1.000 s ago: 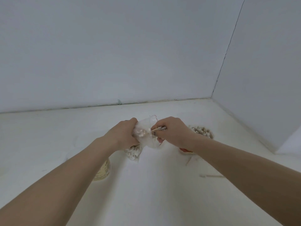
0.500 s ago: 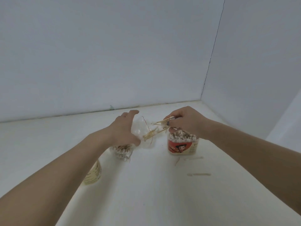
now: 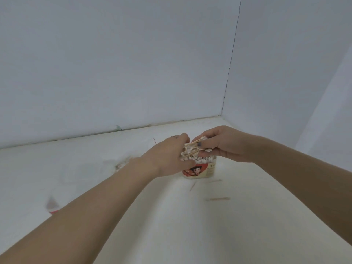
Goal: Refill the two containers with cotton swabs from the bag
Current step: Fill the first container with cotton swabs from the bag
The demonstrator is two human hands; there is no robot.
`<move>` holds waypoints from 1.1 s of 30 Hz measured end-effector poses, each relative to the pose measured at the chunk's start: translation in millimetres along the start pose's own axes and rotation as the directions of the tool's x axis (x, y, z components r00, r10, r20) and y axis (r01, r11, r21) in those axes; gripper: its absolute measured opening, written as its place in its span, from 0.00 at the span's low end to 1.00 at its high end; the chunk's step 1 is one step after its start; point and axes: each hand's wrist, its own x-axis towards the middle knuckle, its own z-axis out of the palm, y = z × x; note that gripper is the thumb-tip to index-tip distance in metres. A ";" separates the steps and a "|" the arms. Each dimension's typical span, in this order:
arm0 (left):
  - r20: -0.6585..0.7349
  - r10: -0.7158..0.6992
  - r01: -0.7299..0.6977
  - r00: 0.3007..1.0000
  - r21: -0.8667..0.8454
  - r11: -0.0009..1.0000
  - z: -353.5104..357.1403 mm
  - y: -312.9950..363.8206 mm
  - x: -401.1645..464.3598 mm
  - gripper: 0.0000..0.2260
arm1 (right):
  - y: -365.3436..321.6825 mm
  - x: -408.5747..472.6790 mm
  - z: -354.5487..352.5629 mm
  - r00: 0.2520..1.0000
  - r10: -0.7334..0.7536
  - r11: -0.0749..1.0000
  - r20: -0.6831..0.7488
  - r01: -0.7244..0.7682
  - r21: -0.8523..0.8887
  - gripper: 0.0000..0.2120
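Note:
My right hand (image 3: 226,144) pinches a loose bundle of wooden cotton swabs (image 3: 193,150) just above a container with a red cartoon label (image 3: 202,170), which is packed with swabs. My left hand (image 3: 169,158) meets the bundle from the left, its fingers curled round the other ends. The clear bag (image 3: 120,164) lies blurred on the white table to the left, with some swabs inside. The second container (image 3: 51,206) stands near left, blurred and partly hidden by my left forearm.
Three loose swabs (image 3: 219,198) lie on the table in front of and right of the labelled container. White walls close the table at the back and on the right, meeting in a corner (image 3: 222,115).
My left hand has let go of the bag, which now lies on the table to the left. Both hands have come together on the swab bundle over the labelled container.

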 end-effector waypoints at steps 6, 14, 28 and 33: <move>-0.002 0.023 -0.023 1.000 -0.102 0.995 7.9 11.1 6.2 0.13 | 8.6 -8.0 1.2 0.998 0.041 0.975 0.052 -0.051 0.214 0.14; 0.025 -0.069 0.073 0.997 -0.208 0.975 13.8 13.8 9.5 0.10 | 17.9 -15.2 6.7 0.998 0.042 0.901 0.047 -0.059 0.431 0.08; 0.125 -0.215 0.246 0.969 -0.368 0.896 14.7 30.8 11.3 0.07 | 36.3 1.1 37.3 0.899 0.001 0.998 -0.437 0.027 0.059 0.09; 0.126 -0.213 0.247 0.969 -0.552 0.796 12.9 36.6 12.0 0.04 | 41.7 8.9 41.0 0.838 -0.062 0.998 -0.542 0.051 -0.036 0.06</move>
